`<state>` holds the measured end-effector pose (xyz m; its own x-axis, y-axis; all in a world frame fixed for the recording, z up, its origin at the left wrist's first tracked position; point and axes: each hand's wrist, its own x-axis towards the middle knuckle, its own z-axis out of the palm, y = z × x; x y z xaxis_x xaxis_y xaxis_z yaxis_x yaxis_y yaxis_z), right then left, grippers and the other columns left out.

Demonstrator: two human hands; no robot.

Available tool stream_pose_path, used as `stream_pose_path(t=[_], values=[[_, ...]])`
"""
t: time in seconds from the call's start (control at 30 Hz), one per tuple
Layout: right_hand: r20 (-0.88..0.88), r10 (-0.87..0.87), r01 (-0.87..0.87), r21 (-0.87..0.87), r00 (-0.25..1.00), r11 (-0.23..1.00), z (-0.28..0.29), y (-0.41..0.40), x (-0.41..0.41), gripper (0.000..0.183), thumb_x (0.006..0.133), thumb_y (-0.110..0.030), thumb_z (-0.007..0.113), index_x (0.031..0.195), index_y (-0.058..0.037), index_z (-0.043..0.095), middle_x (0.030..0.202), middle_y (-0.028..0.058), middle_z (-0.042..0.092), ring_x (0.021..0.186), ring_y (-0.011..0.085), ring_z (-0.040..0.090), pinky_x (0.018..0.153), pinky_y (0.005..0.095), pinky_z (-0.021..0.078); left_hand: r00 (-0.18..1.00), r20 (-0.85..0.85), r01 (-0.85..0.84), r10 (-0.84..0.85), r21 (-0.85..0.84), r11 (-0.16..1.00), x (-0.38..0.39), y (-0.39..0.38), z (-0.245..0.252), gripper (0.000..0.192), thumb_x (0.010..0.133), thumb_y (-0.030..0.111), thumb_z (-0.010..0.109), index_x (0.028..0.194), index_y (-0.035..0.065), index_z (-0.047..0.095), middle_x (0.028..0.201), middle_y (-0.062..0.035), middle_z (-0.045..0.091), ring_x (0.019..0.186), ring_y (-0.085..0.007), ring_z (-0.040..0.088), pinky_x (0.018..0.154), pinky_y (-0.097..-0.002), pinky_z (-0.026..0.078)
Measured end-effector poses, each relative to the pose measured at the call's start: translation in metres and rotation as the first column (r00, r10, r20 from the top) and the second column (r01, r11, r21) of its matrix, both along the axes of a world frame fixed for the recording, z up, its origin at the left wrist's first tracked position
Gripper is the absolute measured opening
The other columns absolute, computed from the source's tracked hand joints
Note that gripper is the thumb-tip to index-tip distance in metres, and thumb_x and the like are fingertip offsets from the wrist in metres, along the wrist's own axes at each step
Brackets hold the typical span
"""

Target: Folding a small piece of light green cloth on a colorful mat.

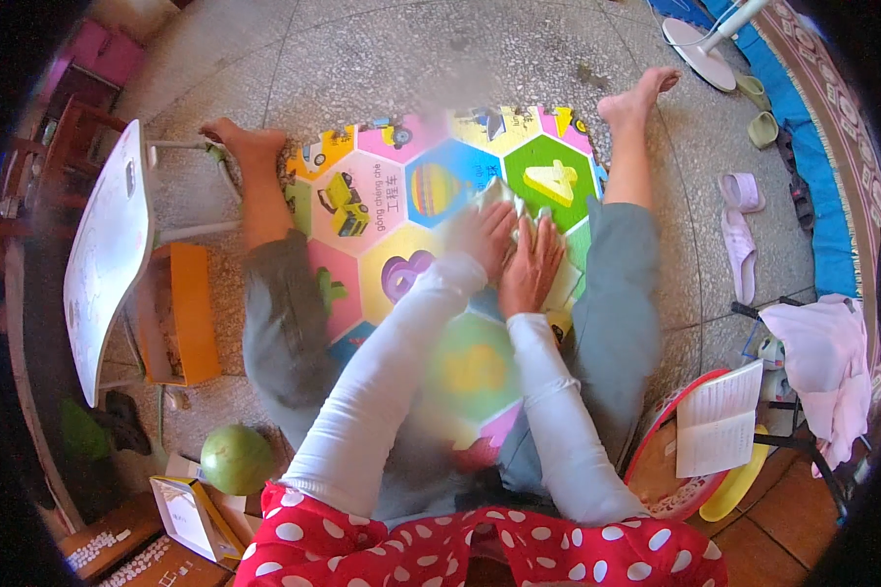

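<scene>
I sit on the floor with my legs spread around a colourful foam play mat of printed hexagons. A crumpled white cloth lies on its right part, beside a green hexagon with a number. My left hand presses on the cloth's left side, its wrist bent. Close against it, my right hand lies on the cloth with fingers stretched forward. The hands cover much of the cloth. Both forearms wear white sleeves.
At left stand a white folding table, an orange box and a round green fruit. At right are lilac slippers, a red-rimmed round tray with an open notebook, and a pink cloth on a black frame.
</scene>
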<state>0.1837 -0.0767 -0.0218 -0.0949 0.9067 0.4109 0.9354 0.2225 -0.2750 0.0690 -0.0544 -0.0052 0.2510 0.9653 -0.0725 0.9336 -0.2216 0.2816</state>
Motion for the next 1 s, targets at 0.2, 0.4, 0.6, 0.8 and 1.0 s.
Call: stream_pose_path(t=[0.2,0.4,0.6,0.8,1.0], values=[[-0.133,0.065,-0.065,0.006,0.989,0.998,-0.003,0.058,-0.019,0.041,0.086,-0.015,0.042,0.126,-0.0111,0.046,0.135,0.0172,0.038,0.126,0.0360,0.033,0.103,0.0528,0.0213,0.987,-0.160,0.042,-0.029,0.079,0.996,-0.020,0.049,0.008,0.047,0.088,0.031,0.043,0.131,0.0125,0.042,0.139,-0.0028,0.037,0.127,-0.0180,0.035,0.104,-0.0382,0.025],[-0.028,0.199,-0.200,-0.046,0.980,0.979,-0.002,0.091,-0.061,0.040,0.085,-0.015,0.044,0.124,-0.0135,0.049,0.134,0.0144,0.040,0.126,0.0338,0.033,0.104,0.0516,0.0217,0.975,0.000,-0.216,0.221,0.217,0.952,-0.062,0.053,0.007,0.050,0.083,0.031,0.050,0.129,0.0111,0.042,0.137,-0.0049,0.038,0.127,-0.0200,0.035,0.103,-0.0394,0.027],[-0.129,0.333,-0.350,-0.152,0.934,0.924,0.019,0.033,-0.105,0.038,0.084,-0.010,0.044,0.121,-0.0144,0.050,0.135,0.0137,0.039,0.127,0.0320,0.033,0.104,0.0518,0.0229,0.895,-0.013,-0.445,0.445,0.037,0.895,-0.102,-0.016,-0.008,0.053,0.088,0.031,0.043,0.135,0.0111,0.032,0.143,-0.0059,0.028,0.133,-0.0211,0.024,0.108,-0.0412,0.020],[-0.119,0.462,-0.476,-0.137,0.879,0.869,0.014,-0.044,-0.066,0.037,0.084,-0.009,0.043,0.120,-0.0128,0.050,0.136,0.0122,0.037,0.128,0.0316,0.031,0.105,0.0507,0.0225,0.876,0.047,-0.476,0.480,-0.077,0.876,-0.068,-0.102,0.010,0.058,0.083,0.022,0.047,0.136,0.0071,0.031,0.145,-0.0087,0.024,0.135,-0.0255,0.018,0.108,-0.0434,0.017],[-0.149,0.535,-0.555,-0.244,0.832,0.795,0.016,-0.122,-0.028,0.038,0.084,-0.009,0.042,0.121,-0.0131,0.050,0.137,0.0123,0.036,0.130,0.0315,0.029,0.105,0.0503,0.0224,0.878,-0.028,-0.475,0.478,0.080,0.876,-0.024,-0.210,-0.021,0.062,0.082,0.029,0.048,0.136,0.0039,0.029,0.145,-0.0116,0.022,0.135,-0.0290,0.016,0.106,-0.0527,0.013]])
